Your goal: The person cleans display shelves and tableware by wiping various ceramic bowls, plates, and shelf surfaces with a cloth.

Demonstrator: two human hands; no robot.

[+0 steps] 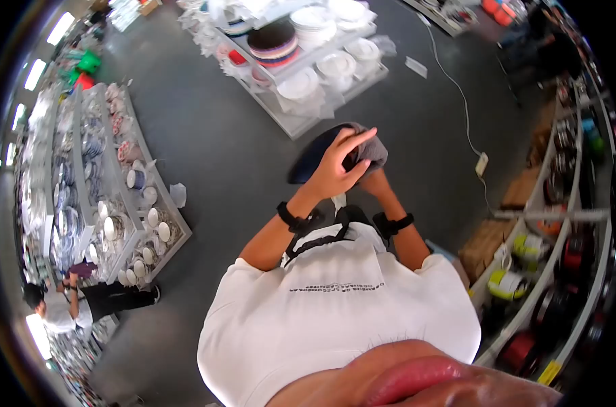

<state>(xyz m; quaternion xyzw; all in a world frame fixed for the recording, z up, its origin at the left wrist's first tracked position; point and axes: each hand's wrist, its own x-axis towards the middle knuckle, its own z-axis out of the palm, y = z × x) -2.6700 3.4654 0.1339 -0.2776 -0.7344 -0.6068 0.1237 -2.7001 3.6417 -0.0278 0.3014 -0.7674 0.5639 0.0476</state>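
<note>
A dark blue rounded item [312,154] and a bunched grey cloth [374,150] are together in front of my body. My left hand [340,161] lies over them, its thumb and index finger stretched out and apart across the cloth. From the right, my right hand [372,182] reaches up beneath the cloth and supports it; its fingers are mostly hidden. Whether the dark item and the cloth are joined, I cannot tell. Both wrists wear black bands.
Ahead is a white display shelf [291,125] with stacked plates. Tiered racks [175,241] of dishes stand left, near another person [70,305] holding something dark. Shelves [569,216] with pans and cardboard boxes [487,247] line the right. A white cable [450,78] crosses the floor.
</note>
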